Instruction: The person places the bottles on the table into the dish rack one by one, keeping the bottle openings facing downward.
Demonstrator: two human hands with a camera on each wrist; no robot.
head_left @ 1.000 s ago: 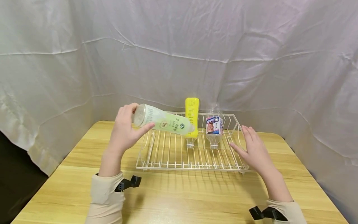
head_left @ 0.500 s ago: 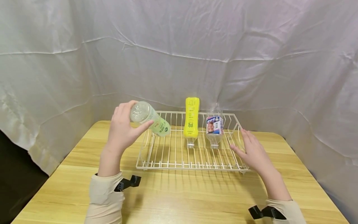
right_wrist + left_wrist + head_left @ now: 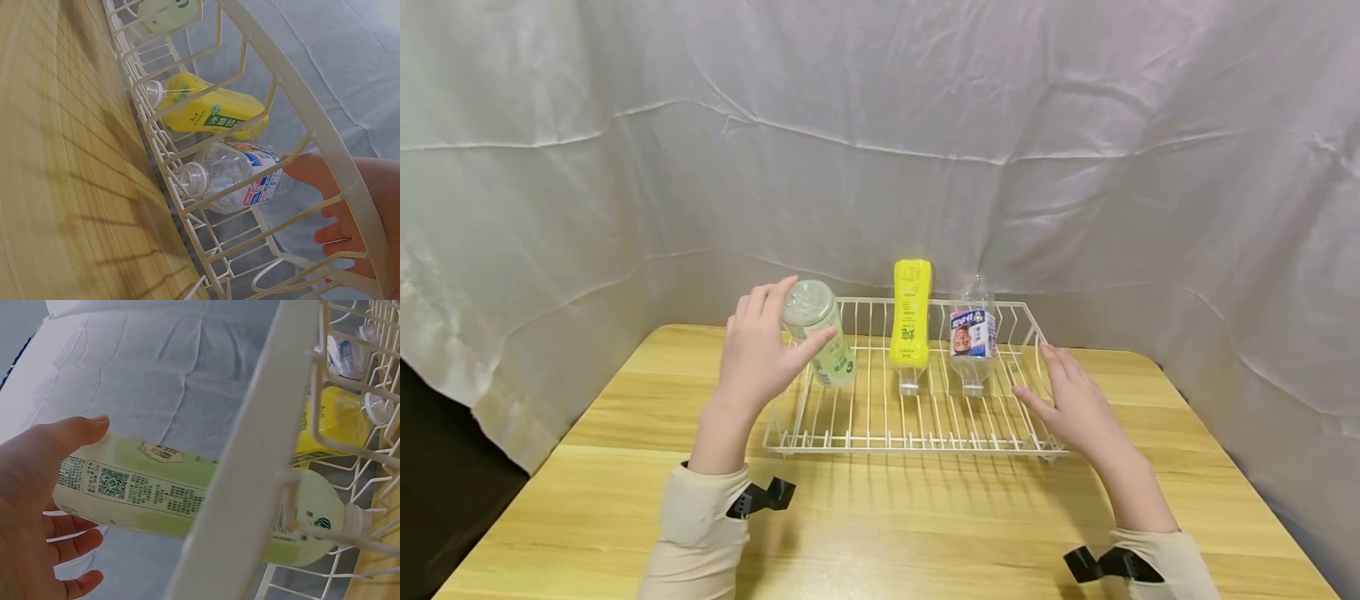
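Observation:
My left hand (image 3: 762, 343) grips a pale green plastic bottle (image 3: 837, 360) near its base, thumb on one side and fingers on the other. The bottle is upside down and tilted, inside the left end of a white wire dish rack (image 3: 917, 450). In the left wrist view its neck (image 3: 357, 520) lies among the rack's lower wires; whether it touches them I cannot tell. My right hand (image 3: 1078, 408) is at the rack's right end with fingers extended, and the right wrist view shows the hand (image 3: 350, 212) just beyond the end rim.
Inverted in the rack stand a yellow-labelled bottle (image 3: 912, 312) and a clear bottle (image 3: 973, 333) with a blue and white label, both towards the back. Under the rack is a wooden table (image 3: 887, 525). Grey cloth (image 3: 880, 133) hangs behind it.
The green bottle has swung from nearly level to neck-down. My left hand has then moved right and lowered it into the rack's left end. The right hand has barely moved.

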